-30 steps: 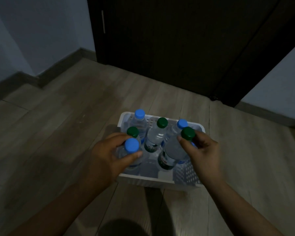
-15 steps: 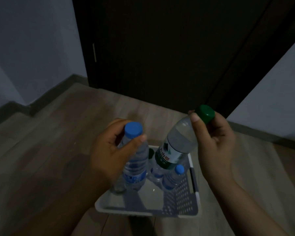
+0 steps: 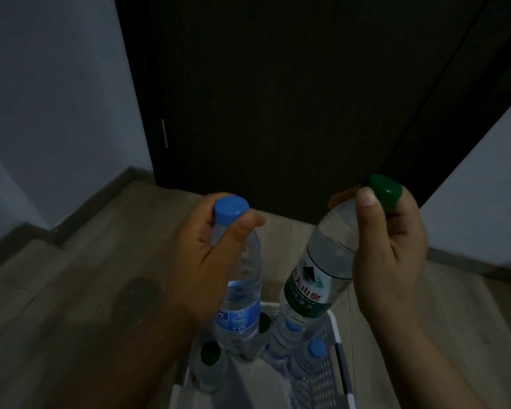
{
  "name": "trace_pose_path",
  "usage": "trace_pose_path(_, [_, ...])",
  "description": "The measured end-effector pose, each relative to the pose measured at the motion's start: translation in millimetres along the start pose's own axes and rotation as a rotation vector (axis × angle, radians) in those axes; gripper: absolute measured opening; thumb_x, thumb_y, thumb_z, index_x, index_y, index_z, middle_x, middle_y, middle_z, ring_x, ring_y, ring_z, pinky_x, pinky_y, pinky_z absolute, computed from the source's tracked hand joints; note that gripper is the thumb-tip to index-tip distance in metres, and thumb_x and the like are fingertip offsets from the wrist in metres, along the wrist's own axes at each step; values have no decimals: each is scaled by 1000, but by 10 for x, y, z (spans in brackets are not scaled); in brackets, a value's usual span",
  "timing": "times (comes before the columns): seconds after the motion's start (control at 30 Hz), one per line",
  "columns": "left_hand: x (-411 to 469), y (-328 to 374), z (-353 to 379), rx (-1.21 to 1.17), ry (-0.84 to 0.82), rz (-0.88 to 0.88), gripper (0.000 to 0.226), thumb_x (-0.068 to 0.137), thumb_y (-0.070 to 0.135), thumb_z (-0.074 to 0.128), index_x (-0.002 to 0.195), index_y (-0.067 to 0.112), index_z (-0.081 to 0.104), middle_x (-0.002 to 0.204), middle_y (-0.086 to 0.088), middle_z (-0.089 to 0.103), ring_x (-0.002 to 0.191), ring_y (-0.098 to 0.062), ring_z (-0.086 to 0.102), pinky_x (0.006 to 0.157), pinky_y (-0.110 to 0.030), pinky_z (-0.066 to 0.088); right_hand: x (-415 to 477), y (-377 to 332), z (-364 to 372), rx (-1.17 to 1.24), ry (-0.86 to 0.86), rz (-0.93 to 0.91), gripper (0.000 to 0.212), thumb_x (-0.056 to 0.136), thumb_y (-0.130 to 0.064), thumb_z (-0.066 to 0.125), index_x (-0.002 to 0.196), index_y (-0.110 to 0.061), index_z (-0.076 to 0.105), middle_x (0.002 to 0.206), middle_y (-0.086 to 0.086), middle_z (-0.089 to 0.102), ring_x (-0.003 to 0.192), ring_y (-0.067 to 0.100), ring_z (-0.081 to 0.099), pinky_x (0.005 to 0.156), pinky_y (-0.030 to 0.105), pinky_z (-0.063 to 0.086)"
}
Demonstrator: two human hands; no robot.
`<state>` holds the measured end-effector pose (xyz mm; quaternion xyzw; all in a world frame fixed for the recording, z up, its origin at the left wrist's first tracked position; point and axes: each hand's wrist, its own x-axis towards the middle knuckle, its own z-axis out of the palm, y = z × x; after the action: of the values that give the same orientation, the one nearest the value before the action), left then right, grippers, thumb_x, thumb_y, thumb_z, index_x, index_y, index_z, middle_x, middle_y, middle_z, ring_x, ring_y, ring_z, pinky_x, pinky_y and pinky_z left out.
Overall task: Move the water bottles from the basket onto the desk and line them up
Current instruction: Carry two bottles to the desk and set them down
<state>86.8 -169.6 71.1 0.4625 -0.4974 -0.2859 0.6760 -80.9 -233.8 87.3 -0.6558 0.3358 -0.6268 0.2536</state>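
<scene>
My left hand (image 3: 210, 261) grips the neck of a blue-capped water bottle (image 3: 242, 302) with a blue label, held upright above the basket. My right hand (image 3: 390, 255) pinches the neck of a green-capped bottle (image 3: 319, 273) with a green label, which hangs tilted, its base toward the left. Below them the white perforated basket (image 3: 337, 370) sits on the floor. It holds several more bottles: a green-capped one (image 3: 210, 361) at the left, another green cap (image 3: 264, 323) behind, and blue-capped ones (image 3: 313, 352) at the right. No desk is in view.
Wood-look floor (image 3: 71, 305) spreads around the basket. A dark door (image 3: 278, 98) stands straight ahead, with pale walls (image 3: 48, 98) and a dark skirting board on both sides.
Both hands have lifted their bottles out of the basket and raised them higher. The view has tilted up, so the basket now lies at the bottom edge.
</scene>
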Motion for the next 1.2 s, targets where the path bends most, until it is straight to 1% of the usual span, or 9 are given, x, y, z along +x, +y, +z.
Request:
trace_pose_path(0.13, [219, 100, 85, -9, -9, -23, 20, 86, 36, 56, 93, 17, 56, 82, 2, 67, 68, -3, 64, 60, -12, 51, 175, -97, 105, 9, 5, 9, 15, 94, -36, 47, 91, -26, 58, 81, -18, 61, 77, -1, 59, 64, 8, 43])
trace_pose_path(0.3, [499, 483, 194, 85, -43, -44, 16, 86, 39, 55, 93, 25, 57, 85, 5, 65, 74, -3, 64, 63, -10, 50, 517, -448, 95, 21, -2, 31, 15, 93, -35, 49, 91, -24, 59, 81, -12, 61, 77, 6, 60, 65, 14, 46])
trace_pose_path(0.43, [775, 1140, 241, 68, -73, -112, 21, 85, 48, 54, 91, 28, 58, 81, 4, 65, 71, -9, 65, 63, -15, 52, 934, -957, 18, -12, -1, 61, 18, 92, -35, 49, 89, -22, 60, 81, -12, 62, 75, 3, 61, 63, 9, 45])
trace_pose_path(0.53, [1077, 1842, 257, 114, -82, -85, 26, 83, 43, 50, 93, 21, 58, 83, 1, 64, 72, -9, 63, 62, -8, 49, 1397, -1517, -29, -39, -7, 72, 15, 93, -34, 49, 88, -24, 59, 80, -17, 60, 75, -1, 59, 63, 6, 42])
trace_pose_path(0.63, [1331, 2558, 298, 158, -89, -64, 25, 84, 43, 50, 94, 21, 59, 87, 1, 64, 76, -6, 64, 61, -4, 46, 1851, -2129, -88, -35, -40, 56, 22, 94, -34, 49, 91, -16, 61, 83, -12, 61, 78, 1, 60, 65, 7, 43])
trace_pose_path(0.8, [1773, 3776, 342, 188, -34, 1, 18, 90, 42, 53, 91, 25, 59, 84, 6, 65, 76, -6, 64, 64, -10, 50, 2614, -3254, -189, -22, -38, 46, 20, 93, -35, 50, 91, -18, 61, 83, -7, 62, 78, 6, 62, 64, 9, 45])
trace_pose_path(0.9, [2057, 4580, 359, 184, -19, 43, 19, 90, 42, 55, 91, 24, 60, 84, 9, 67, 76, -4, 65, 64, -9, 48, 3074, -3986, -256, -13, -23, 43, 15, 93, -38, 51, 90, -27, 60, 83, -7, 63, 78, 10, 63, 64, 13, 48])
trace_pose_path(1.0, [2302, 5408, 371, 189, -15, 86, 21, 90, 42, 55, 91, 22, 60, 83, 11, 67, 75, -2, 64, 64, -7, 47, 3484, -4718, -311, -2, 3, 33, 16, 93, -38, 51, 90, -26, 60, 83, -4, 63, 77, 11, 63, 64, 16, 49])
trace_pose_path(1.2, [2548, 6780, 296, 145, 15, 116, 23, 88, 43, 53, 90, 21, 60, 82, 5, 69, 75, -5, 65, 66, -9, 47, 4043, -5981, -427, 3, 30, 16, 12, 91, -40, 52, 89, -32, 60, 82, -4, 65, 76, 10, 64, 64, 17, 50])
